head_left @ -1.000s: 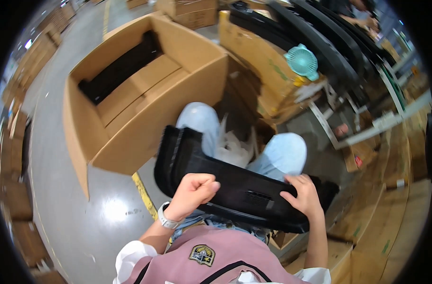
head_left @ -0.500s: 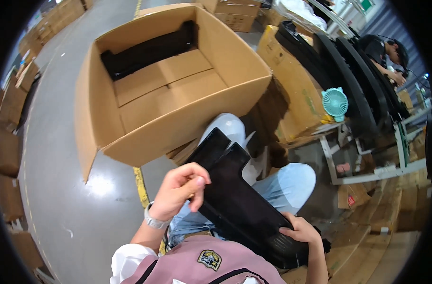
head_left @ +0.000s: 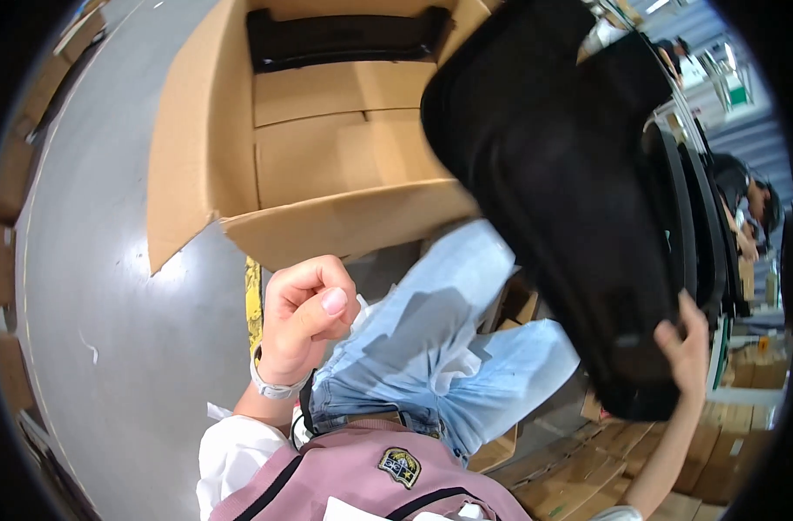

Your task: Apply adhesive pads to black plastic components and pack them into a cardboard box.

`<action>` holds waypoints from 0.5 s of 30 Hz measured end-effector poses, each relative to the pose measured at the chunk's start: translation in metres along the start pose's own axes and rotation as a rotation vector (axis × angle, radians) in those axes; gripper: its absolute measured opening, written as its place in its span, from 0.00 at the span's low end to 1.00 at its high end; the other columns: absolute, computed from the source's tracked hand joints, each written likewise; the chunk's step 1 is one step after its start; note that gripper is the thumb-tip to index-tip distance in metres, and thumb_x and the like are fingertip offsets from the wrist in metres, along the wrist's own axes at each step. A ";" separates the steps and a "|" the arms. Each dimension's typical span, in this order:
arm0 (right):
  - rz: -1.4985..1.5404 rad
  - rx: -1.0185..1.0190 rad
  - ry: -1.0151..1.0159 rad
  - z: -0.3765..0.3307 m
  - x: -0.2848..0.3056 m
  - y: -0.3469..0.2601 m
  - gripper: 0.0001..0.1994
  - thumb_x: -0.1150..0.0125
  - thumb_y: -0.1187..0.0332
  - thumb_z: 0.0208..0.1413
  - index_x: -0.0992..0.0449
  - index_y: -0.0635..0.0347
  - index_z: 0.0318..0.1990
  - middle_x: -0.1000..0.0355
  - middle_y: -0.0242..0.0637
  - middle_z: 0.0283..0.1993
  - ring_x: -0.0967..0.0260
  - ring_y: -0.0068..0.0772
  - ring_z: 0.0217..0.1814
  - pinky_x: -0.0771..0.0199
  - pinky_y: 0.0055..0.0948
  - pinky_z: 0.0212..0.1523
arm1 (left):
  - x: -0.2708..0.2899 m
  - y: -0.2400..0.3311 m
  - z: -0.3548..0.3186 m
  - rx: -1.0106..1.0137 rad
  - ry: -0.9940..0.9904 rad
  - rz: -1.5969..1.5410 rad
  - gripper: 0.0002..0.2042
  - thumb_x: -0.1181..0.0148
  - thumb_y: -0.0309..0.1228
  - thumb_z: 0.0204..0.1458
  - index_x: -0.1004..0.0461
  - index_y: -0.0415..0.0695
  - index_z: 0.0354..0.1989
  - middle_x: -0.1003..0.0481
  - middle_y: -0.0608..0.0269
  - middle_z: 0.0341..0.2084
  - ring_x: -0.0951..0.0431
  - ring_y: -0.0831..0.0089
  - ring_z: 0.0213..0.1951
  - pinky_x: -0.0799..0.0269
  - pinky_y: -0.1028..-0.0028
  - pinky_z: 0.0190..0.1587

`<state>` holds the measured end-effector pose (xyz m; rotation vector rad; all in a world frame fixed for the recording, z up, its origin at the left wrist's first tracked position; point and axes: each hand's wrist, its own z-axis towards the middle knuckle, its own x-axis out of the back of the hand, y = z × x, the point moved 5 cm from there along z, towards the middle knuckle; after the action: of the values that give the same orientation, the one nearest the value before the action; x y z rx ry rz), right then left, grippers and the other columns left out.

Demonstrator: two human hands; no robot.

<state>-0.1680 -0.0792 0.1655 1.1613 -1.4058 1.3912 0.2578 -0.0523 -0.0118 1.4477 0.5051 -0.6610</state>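
Head view: we see the right hand clamped on the lower right edge of a black panel, thumb on the near face; the other fingers are partly out of sight, so we can't tell how they wrap behind. Left hand is curled in a loose fist, thumb laid against the bent fingers; whether it pinches anything small, we can't tell. Pale watch on that wrist.

Panel looks like smooth, dark plastic with a dull sheen: long, rounded corners, a step-like notch near the top, broader up there than at the gripped end. We have it raised beside the right knee, long axis steep, leaning from upper left to lower right, broad end pointing up and away from us. That end runs off the top edge and is motion-blurred; surface detail is mostly lost.

Behind it, a cardboard box, plain brown, flaps out, right corner covered by the panel; touching or apart, we can't say. Inside, another dark panel lies lengthwise along the far wall. Faded jeans below, creased; glossy grey floor at left.
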 end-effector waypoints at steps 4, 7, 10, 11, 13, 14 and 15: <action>0.038 0.438 -0.007 0.139 -0.004 -0.116 0.30 0.42 0.61 0.55 0.38 0.72 0.61 0.34 0.49 0.59 0.39 0.37 0.64 0.46 0.31 0.65 | 0.033 0.008 -0.016 -0.134 0.164 0.083 0.10 0.44 0.31 0.53 0.34 0.39 0.23 0.36 0.70 0.15 0.46 0.88 0.16 0.55 0.83 0.18; -0.070 0.820 -0.025 0.222 -0.037 -0.208 0.26 0.43 0.74 0.49 0.35 0.65 0.58 0.28 0.48 0.53 0.32 0.37 0.55 0.39 0.29 0.59 | 0.046 0.017 -0.032 -0.143 0.269 0.168 0.10 0.43 0.29 0.52 0.33 0.40 0.22 0.34 0.70 0.16 0.43 0.88 0.18 0.51 0.83 0.19; -0.115 0.989 -0.248 0.285 -0.083 -0.260 0.25 0.40 0.74 0.47 0.32 0.67 0.56 0.26 0.49 0.45 0.28 0.40 0.48 0.33 0.32 0.53 | 0.051 0.023 -0.036 -0.155 0.337 0.262 0.09 0.42 0.28 0.52 0.32 0.40 0.22 0.32 0.71 0.17 0.41 0.88 0.18 0.48 0.84 0.20; -0.223 0.975 -0.222 0.312 -0.098 -0.254 0.24 0.39 0.73 0.48 0.31 0.67 0.55 0.25 0.44 0.43 0.28 0.32 0.44 0.31 0.30 0.50 | 0.053 0.021 -0.035 -0.149 0.355 0.276 0.09 0.43 0.28 0.52 0.32 0.40 0.22 0.32 0.71 0.17 0.41 0.88 0.18 0.48 0.84 0.20; 0.006 0.799 -0.686 0.332 -0.140 -0.255 0.23 0.36 0.73 0.46 0.29 0.68 0.52 0.24 0.37 0.42 0.31 0.24 0.43 0.31 0.25 0.48 | 0.060 0.023 -0.040 -0.162 0.433 0.329 0.09 0.43 0.27 0.52 0.32 0.40 0.22 0.33 0.72 0.16 0.41 0.89 0.18 0.49 0.84 0.20; -0.015 0.731 -0.785 0.343 -0.153 -0.245 0.23 0.35 0.73 0.44 0.28 0.70 0.51 0.24 0.36 0.44 0.32 0.22 0.44 0.32 0.25 0.49 | 0.060 0.026 -0.039 -0.165 0.437 0.333 0.09 0.43 0.27 0.52 0.32 0.40 0.22 0.33 0.72 0.16 0.41 0.89 0.18 0.49 0.84 0.20; 0.024 0.734 -0.824 0.349 -0.171 -0.239 0.22 0.35 0.73 0.44 0.27 0.69 0.50 0.24 0.35 0.43 0.31 0.22 0.44 0.32 0.25 0.49 | 0.062 0.027 -0.037 -0.160 0.465 0.323 0.09 0.43 0.27 0.52 0.32 0.40 0.22 0.33 0.72 0.16 0.42 0.89 0.18 0.50 0.84 0.19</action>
<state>0.1217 -0.4077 0.0393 2.4000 -1.4446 1.5742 0.3243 -0.0224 -0.0372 1.4886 0.6475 -0.0200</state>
